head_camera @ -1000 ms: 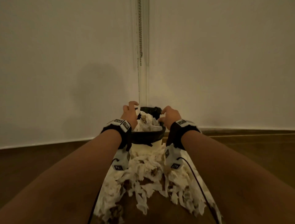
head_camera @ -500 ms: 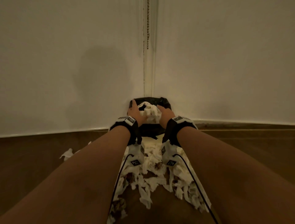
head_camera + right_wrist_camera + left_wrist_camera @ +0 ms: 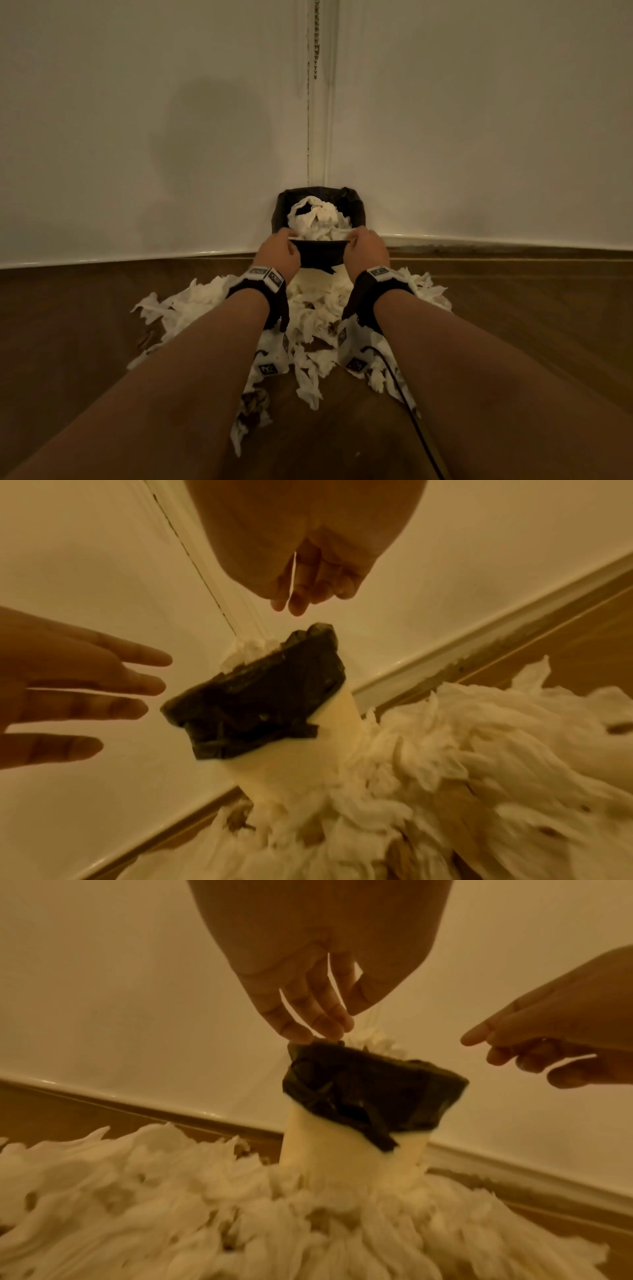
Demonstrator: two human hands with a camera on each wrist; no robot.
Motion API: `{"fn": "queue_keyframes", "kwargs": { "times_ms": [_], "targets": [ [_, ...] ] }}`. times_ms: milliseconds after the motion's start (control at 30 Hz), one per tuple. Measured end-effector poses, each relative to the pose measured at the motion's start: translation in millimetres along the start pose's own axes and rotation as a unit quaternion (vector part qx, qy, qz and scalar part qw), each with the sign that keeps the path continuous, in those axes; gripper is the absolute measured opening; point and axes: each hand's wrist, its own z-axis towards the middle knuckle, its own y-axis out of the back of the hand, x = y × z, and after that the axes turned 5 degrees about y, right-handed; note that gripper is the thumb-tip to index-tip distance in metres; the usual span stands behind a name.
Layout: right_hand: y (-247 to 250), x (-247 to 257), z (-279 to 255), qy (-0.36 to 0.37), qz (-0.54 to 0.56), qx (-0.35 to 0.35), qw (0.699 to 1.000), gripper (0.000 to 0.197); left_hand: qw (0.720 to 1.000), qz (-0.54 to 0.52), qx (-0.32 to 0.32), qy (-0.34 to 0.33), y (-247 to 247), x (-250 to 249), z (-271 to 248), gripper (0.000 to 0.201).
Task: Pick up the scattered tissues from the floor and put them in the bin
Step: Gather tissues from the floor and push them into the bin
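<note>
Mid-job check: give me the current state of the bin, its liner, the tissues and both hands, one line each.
Bin: upright in the wall corner, heaped above the rim.
Black liner: folded over the rim.
Tissues in bin: piled high.
Tissues on floor: still scattered around the base.
Left hand: open, empty, at the rim.
Right hand: open, empty.

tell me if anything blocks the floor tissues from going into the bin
Yes: the bin is already heaped above its rim with tissues in the bin. The floor tissues lie right at its base.
</note>
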Motion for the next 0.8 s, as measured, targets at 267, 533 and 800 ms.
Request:
{"fn": "queue_keyframes", "kwargs": {
  "times_ms": [267, 533, 800],
  "targets": [
    [-40.0, -38.6, -68.0, -0.043, -0.094, 0.158, 0.982, 0.028, 0.972, 0.164, 0.17, 0.009, -65.7, 55.6, -89.5, 0.026],
    [-72.5, -62.8, -104.7, 0.01, -0.142, 0.366, 0.92, 0.024, 0.926, 0.257, 0.275, 0.007, -123.9, 102.9, -148.2, 0.041],
    [-103.5, -66.8, -109.5, 0.049, -0.148, 0.387, 0.909, 0.04, 0.949, 0.264, 0.17, 0.039, -136.7, 108.2, -141.4, 0.068]
  ]
}}
